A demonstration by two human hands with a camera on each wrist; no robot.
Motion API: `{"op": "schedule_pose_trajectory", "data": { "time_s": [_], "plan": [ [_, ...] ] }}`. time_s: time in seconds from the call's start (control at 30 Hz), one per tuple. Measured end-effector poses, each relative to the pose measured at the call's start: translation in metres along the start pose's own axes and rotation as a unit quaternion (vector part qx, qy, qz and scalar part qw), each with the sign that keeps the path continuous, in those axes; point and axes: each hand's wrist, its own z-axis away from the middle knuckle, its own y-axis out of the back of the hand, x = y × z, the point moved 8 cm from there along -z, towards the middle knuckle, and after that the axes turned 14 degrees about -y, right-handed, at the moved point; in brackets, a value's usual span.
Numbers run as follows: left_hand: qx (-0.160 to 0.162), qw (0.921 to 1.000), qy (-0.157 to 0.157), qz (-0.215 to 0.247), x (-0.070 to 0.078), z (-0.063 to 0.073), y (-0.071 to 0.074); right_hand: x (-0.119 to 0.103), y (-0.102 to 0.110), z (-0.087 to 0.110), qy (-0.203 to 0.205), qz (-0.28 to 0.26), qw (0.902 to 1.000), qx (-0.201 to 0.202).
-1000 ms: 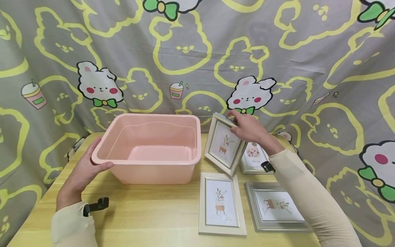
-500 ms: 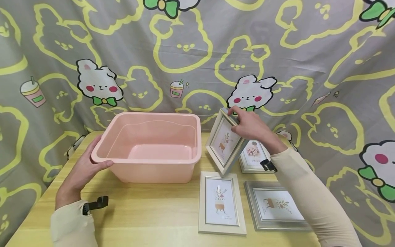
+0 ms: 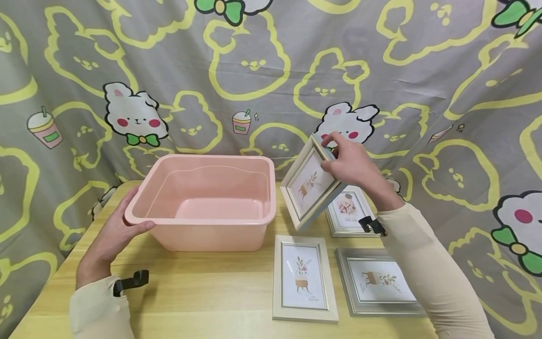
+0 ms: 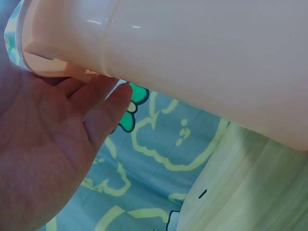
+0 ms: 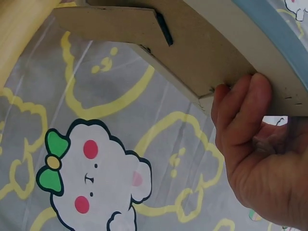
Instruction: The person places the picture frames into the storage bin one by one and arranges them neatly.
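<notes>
My left hand (image 3: 116,233) holds the left end of a pink plastic basin (image 3: 207,238), thumb along the front of its rim. In the left wrist view the fingers (image 4: 94,98) bend in under the rim. My right hand (image 3: 355,162) pinches the upper right edge of a cream picture frame (image 3: 309,186). That frame is held tilted, its plant print facing me, just right of the basin. Its brown backing board (image 5: 202,53) with a stand leg (image 5: 110,21) shows in the right wrist view, fingertips curled onto the back.
A cream picture frame (image 3: 277,282) lies flat in front of the held one. To its right lies a grey frame (image 3: 381,308), partly under my right forearm. Another frame (image 3: 349,212) with a pink flower print lies behind. A patterned curtain (image 3: 254,84) hangs behind the wooden table (image 3: 203,301).
The held picture frame has risen and tilted further clockwise, its lower corner moving up from the flat cream frame. My right hand moved up and slightly right. The left hand and basin stay put.
</notes>
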Motion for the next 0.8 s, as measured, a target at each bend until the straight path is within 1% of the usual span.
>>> {"op": "schedule_pose_trajectory", "data": {
  "time_s": [0.1, 0.2, 0.37, 0.47, 0.6, 0.8],
  "plan": [
    [-0.003, 1.0, 0.002, -0.006, 0.0, 0.0, 0.0, 0.002, 0.007, 0.003, -0.011, -0.019, 0.9997, 0.01],
    [-0.007, 0.9998, 0.005, -0.017, 0.0, -0.002, 0.0, 0.004, 0.017, 0.005, -0.021, -0.037, 0.9985, 0.035],
    [-0.01, 0.9996, 0.013, -0.023, -0.001, -0.002, 0.001, 0.009, 0.032, 0.005, -0.029, -0.083, 0.9935, 0.072],
    [-0.011, 0.9994, 0.019, -0.026, -0.001, -0.001, 0.001, 0.012, 0.04, 0.006, -0.038, -0.116, 0.9882, 0.092],
    [-0.01, 0.9994, 0.02, -0.026, -0.003, 0.0, 0.001, 0.015, 0.047, 0.007, -0.044, -0.167, 0.9784, 0.114],
    [-0.01, 0.9996, 0.014, -0.024, -0.003, 0.0, 0.0, 0.014, 0.053, 0.01, -0.032, -0.21, 0.9673, 0.138]
  ]
}}
